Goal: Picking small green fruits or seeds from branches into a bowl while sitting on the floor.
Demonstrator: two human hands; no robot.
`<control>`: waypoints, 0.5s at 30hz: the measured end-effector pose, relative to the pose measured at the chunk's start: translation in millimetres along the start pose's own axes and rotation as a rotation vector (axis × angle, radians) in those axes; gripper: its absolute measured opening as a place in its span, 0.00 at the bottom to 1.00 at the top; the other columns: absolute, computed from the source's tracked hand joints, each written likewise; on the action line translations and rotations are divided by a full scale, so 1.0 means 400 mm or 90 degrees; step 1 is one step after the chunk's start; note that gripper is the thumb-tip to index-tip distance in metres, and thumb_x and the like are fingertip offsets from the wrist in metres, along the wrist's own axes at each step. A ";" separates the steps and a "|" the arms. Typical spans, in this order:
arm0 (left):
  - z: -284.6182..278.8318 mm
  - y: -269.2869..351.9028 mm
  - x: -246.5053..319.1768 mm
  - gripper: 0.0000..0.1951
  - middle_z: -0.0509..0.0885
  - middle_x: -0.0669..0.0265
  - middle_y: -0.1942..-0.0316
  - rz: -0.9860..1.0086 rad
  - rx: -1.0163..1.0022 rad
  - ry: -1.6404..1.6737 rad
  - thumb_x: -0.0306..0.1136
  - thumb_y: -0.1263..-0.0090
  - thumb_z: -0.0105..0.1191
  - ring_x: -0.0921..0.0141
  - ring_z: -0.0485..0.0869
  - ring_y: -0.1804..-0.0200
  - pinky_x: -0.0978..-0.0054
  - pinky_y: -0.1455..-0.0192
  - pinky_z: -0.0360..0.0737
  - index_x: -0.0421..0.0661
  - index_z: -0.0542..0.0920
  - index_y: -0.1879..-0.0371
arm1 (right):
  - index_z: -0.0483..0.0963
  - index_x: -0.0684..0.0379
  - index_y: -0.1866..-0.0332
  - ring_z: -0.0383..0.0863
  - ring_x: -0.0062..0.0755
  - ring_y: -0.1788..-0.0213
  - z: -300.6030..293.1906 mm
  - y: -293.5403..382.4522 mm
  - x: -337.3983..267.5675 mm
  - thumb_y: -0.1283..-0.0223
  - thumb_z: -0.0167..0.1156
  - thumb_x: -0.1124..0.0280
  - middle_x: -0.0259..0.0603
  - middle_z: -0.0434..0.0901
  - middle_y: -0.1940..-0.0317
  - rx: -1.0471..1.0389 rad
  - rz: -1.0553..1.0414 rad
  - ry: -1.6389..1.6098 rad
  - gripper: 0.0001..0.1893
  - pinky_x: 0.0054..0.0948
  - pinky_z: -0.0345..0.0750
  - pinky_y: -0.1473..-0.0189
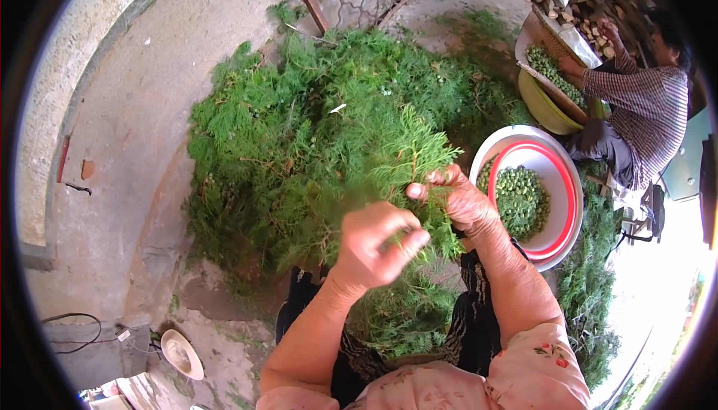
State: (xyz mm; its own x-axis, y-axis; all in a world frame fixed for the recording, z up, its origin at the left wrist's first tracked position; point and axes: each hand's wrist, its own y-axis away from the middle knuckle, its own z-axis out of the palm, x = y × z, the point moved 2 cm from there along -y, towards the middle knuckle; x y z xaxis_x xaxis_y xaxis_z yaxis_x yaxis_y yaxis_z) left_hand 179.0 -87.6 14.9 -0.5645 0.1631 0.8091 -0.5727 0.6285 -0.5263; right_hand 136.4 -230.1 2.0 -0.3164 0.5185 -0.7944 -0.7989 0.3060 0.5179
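Observation:
In my right hand [463,199], thumb and fingers pinch a leafy green conifer sprig [418,154]. Its flat, scale-like foliage fans out above the fingers, and more hangs below them. Close on the left, my left hand [378,244] is blurred by motion, its fingers curled towards the thumb beside the lower foliage. Blur hides whether something is pinched there. Under and beyond both hands spreads a large heap of cut conifer branches [291,129]. More cut greenery [404,314] lies between my knees.
Right of my hands, a red-rimmed white basin [562,208] holding small green cones [521,191] sits in a wider metal basin [479,154]. A seated person [645,107] works over a woven basket [561,93] on a yellow-green tub [535,107]. A straw hat [182,354] lies lower left.

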 end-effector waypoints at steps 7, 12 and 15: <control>-0.095 -0.003 -0.034 0.14 0.79 0.66 0.64 -0.230 0.400 0.093 0.39 0.33 0.46 0.77 0.76 0.67 0.84 0.65 0.71 0.40 0.74 0.58 | 0.59 0.49 0.73 0.72 0.20 0.68 -0.083 -0.022 -0.028 0.67 0.72 0.80 0.24 0.68 0.75 -0.004 -0.108 -0.081 0.25 0.23 0.71 0.61; -0.110 0.004 -0.057 0.10 0.80 0.65 0.66 -0.270 0.536 0.211 0.33 0.33 0.46 0.76 0.77 0.68 0.79 0.64 0.74 0.43 0.73 0.57 | 0.63 0.50 0.72 0.68 0.17 0.68 -0.130 -0.039 -0.040 0.66 0.73 0.77 0.23 0.68 0.74 0.031 -0.182 -0.072 0.22 0.20 0.66 0.58; -0.124 0.006 -0.063 0.06 0.79 0.66 0.69 -0.253 0.587 0.172 0.27 0.35 0.49 0.77 0.76 0.71 0.80 0.68 0.73 0.43 0.74 0.61 | 0.62 0.49 0.72 0.68 0.18 0.67 -0.140 -0.030 -0.056 0.63 0.72 0.76 0.23 0.67 0.73 0.036 -0.187 -0.031 0.21 0.20 0.66 0.58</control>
State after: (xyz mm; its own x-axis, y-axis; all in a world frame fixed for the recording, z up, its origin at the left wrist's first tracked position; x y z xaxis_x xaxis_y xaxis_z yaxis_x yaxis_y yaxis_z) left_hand 221.2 -52.7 6.2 -0.1493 0.3079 0.9396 -0.9847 -0.1325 -0.1131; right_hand 124.4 -290.3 -4.0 -0.0501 0.4376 -0.8978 -0.8222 0.4922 0.2858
